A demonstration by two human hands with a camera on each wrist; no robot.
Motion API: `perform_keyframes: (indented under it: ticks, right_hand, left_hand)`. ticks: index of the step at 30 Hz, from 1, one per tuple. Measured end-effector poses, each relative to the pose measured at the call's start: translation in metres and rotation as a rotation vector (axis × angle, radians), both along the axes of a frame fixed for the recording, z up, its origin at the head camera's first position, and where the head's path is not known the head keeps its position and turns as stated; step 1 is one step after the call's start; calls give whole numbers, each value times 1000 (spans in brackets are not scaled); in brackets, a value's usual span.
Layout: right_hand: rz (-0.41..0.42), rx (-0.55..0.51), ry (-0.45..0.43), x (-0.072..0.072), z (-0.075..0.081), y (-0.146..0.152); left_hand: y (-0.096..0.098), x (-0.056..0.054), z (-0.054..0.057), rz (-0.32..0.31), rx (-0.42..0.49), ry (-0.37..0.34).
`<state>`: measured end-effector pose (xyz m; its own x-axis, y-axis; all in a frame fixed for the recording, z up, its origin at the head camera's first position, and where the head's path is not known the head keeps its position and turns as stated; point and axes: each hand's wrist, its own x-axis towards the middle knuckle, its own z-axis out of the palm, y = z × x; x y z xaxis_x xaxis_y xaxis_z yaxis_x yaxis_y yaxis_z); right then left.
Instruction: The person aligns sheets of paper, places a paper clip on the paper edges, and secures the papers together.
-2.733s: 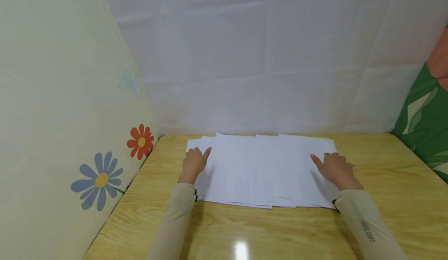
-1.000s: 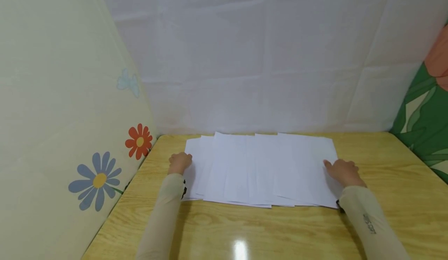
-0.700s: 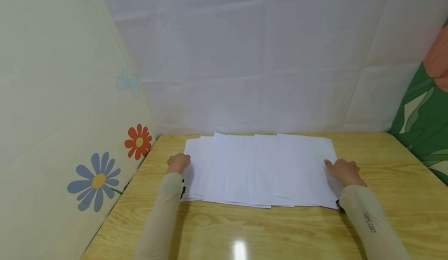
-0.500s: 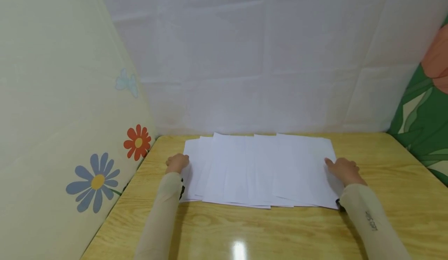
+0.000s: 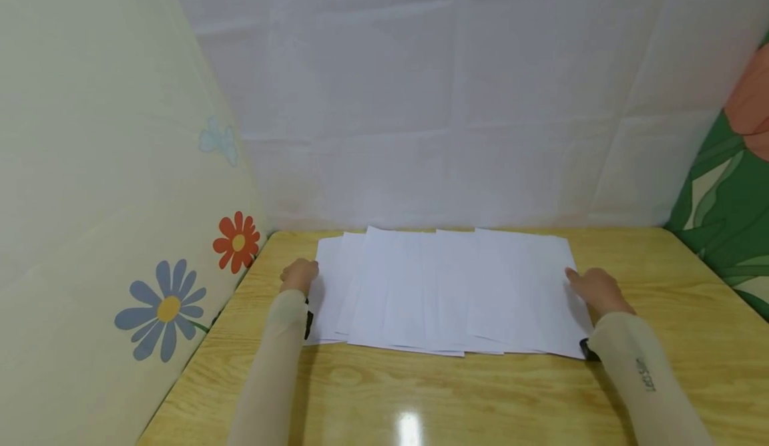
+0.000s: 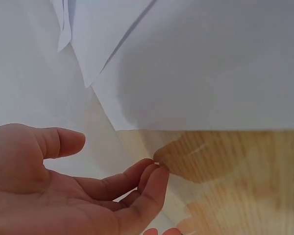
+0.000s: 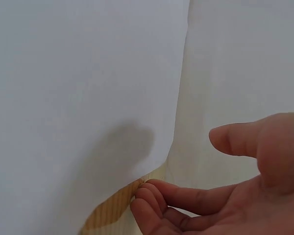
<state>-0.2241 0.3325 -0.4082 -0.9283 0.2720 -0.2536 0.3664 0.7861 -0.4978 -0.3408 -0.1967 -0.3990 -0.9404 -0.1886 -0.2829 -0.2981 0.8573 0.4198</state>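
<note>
Left hand (image 5: pixel 299 275), right hand (image 5: pixel 597 288), white papers (image 5: pixel 414 292) between

White sheets (image 6: pixel 206 63) (overlapping), one of the hands (image 6: pixel 76 205) near their edge, wood-grain tabletop (image 6: pixel 269 164)

Head view: whitish sheet (image 5: pixel 384 99) with fold creases fills 12 o'clock. Cream panel (image 5: pixel 90 132) at 9, printed: blue flower (image 5: pixel 168 309) at 8, red flower (image 5: pixel 238 242) at 9, faint butterfly (image 5: pixel 218 140) near 10. Green leaf print (image 5: pixel 739 199) plus coral bloom (image 5: pixel 751 109) at 3. Wood-grain table (image 5: pixel 360 392) at 6, glossy, bright light reflection (image 5: pixel 410 428) near 6.
</note>
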Motion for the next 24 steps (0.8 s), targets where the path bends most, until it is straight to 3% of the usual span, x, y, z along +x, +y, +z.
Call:
perform_keyframes:
  ticks: [10, 24]
  right_hand:
    - [-50, -8, -61, -7, -1, -4]
    - [-1, -15, -26, -7, -2, -6]
  left_hand:
    - [0, -1, 2, -4, 42, -1]
    - [1, -7, 1, -62, 85, 4]
